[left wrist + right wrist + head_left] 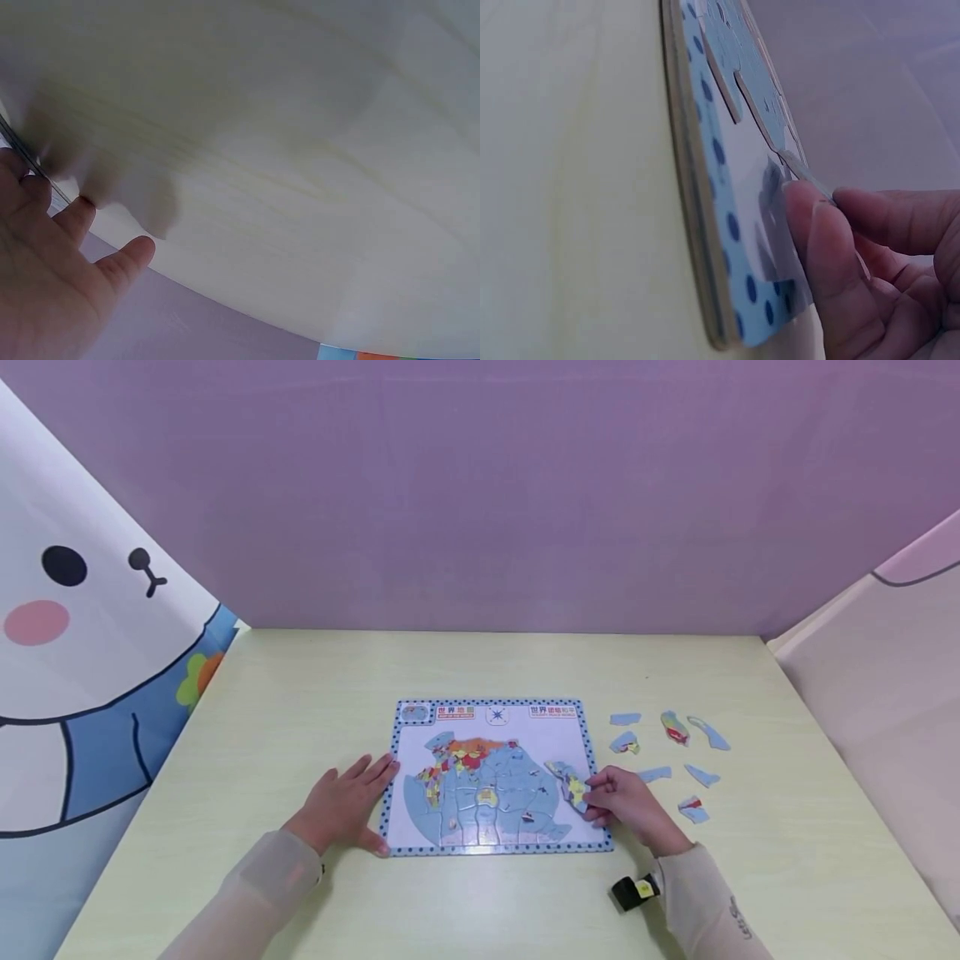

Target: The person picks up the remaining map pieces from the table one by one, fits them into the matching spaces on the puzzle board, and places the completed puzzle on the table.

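Note:
A world map jigsaw puzzle board (pixel 510 714) with a blue dotted border lies on the table, many of its pieces fitted together. My right hand (pixel 628 803) pinches a blue puzzle piece (pixel 576 789) with yellow and green land between thumb and fingers, over the board's right part beside the fitted pieces. In the right wrist view the piece (pixel 807 176) shows edge-on, its tip right at the edge of the fitted pieces. My left hand (pixel 347 802) rests at the board's left edge, fingers spread and fingertips on the border.
Right of the board lie several loose pieces, among them a green and red piece (pixel 674 727), a long blue piece (pixel 708 733) and a blue piece with red (pixel 693 809). A black device (pixel 634 892) sits at the right wrist. A purple wall (pixel 510 527) stands behind the table.

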### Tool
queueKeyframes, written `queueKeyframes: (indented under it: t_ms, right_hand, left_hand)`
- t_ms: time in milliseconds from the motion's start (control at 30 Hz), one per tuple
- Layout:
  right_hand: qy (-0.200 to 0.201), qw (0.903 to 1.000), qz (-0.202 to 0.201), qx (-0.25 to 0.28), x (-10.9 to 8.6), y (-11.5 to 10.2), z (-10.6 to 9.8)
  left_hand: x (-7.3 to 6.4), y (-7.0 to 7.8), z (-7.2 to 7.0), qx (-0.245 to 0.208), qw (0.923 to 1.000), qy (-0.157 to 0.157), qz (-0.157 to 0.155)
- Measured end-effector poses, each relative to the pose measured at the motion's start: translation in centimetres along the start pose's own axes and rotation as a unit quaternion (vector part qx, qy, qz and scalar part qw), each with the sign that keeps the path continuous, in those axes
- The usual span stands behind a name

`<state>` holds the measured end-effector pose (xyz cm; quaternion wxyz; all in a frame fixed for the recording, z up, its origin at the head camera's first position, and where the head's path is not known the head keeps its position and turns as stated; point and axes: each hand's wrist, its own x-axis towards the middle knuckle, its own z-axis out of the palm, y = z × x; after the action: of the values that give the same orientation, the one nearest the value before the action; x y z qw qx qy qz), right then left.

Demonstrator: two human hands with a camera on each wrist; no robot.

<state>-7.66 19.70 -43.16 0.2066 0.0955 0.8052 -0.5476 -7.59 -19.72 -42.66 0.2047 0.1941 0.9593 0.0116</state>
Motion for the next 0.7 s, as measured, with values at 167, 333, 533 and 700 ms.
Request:
queueKeyframes:
  t_ms: [167, 333, 533, 700]
  right_hand:
    - [0.004, 1.0000, 0.001, -0.001, 0.00, 0.02, 0.24]
    - [0.006, 1.0000, 0.004, -0.006, 0.02, 0.01, 0.43]
    - [0.013, 0.9998, 0.010, -0.011, 0.16, 0.08, 0.60]
    - [0.023, 0.9994, 0.016, -0.020, 0.21, 0.04, 0.74]
  left_hand:
    - [0.05, -0.02, 0.01, -0.001, 1.0000, 0.000, 0.001]
    - [0.08, -0.05, 0.02, -0.002, 1.0000, -0.001, 0.001]
    - [0.16, -0.11, 0.12, -0.004, 1.0000, -0.001, -0.001]
    - [0.26, -0.17, 0.20, -0.004, 1.0000, -0.002, -0.003]
